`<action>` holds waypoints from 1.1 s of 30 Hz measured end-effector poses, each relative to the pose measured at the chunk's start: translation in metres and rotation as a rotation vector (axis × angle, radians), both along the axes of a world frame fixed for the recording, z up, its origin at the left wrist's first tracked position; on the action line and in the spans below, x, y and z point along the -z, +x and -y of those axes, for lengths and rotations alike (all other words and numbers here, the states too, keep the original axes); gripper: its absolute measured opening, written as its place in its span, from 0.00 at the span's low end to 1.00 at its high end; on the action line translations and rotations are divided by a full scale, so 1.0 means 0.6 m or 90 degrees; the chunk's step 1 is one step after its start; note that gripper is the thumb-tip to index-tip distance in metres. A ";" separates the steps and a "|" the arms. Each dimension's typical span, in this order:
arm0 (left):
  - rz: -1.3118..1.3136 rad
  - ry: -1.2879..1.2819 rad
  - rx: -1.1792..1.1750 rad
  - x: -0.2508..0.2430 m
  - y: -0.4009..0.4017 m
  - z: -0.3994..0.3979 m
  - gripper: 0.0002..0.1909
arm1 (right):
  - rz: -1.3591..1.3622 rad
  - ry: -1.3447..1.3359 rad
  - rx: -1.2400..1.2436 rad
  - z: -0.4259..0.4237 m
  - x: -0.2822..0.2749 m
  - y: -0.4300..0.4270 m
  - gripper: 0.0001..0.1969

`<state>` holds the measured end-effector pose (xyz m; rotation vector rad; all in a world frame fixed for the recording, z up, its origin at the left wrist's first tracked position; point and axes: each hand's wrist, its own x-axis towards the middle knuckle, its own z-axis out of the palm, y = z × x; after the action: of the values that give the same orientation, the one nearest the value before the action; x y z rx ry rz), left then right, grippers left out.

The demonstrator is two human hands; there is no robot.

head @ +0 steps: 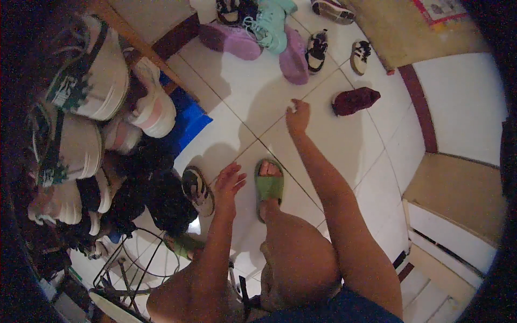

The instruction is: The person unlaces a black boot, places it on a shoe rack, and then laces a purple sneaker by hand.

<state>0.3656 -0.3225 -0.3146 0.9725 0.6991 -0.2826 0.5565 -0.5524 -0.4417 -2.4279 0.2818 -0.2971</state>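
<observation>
My left hand point(230, 181) hovers with its fingers apart, just right of a dark sneaker with pale stripes point(198, 190). No hold on the shoe shows. Further forward, my right hand point(298, 117) is over the tiled floor point(258, 101), fingers loosely curled with nothing visible in them. The nearest thing to it is a dark red shoe point(355, 101), lying apart to its right. Between my arms, my foot wears a green slide sandal point(269, 183). A second green sandal point(183, 246) is partly hidden behind my left arm.
Shoes crowd a rack at left, including white sneakers point(91, 76) and a pink-and-white one point(155, 113), beside a blue panel point(190, 117). Ahead lie purple shoes point(293, 56), mint sneakers point(272, 28) and black-and-white sneakers point(317, 50). A cardboard box point(416, 36) stands at upper right.
</observation>
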 end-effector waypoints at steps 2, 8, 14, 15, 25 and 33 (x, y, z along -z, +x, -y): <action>-0.018 0.007 0.034 0.001 0.016 0.000 0.18 | 0.013 -0.057 0.024 0.021 -0.030 0.034 0.21; -0.006 0.031 0.082 0.006 0.057 0.011 0.17 | 0.123 -0.274 0.038 0.084 -0.014 0.205 0.32; -0.014 0.046 0.063 0.027 0.051 0.005 0.17 | -0.074 -0.128 0.079 0.010 -0.028 0.215 0.31; -0.014 0.045 0.060 0.027 0.051 0.005 0.17 | -0.074 -0.130 0.076 0.000 -0.037 0.195 0.31; -0.001 0.049 0.035 0.013 0.028 -0.004 0.17 | -0.108 -0.382 -0.183 -0.072 -0.104 -0.051 0.26; 0.022 0.089 -0.007 -0.059 -0.047 -0.041 0.16 | -0.192 -0.403 -0.256 -0.055 -0.136 0.064 0.33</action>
<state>0.3371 -0.2976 -0.2795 1.1042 0.6988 -0.2090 0.5951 -0.5194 -0.3603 -3.0748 -0.2134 0.1980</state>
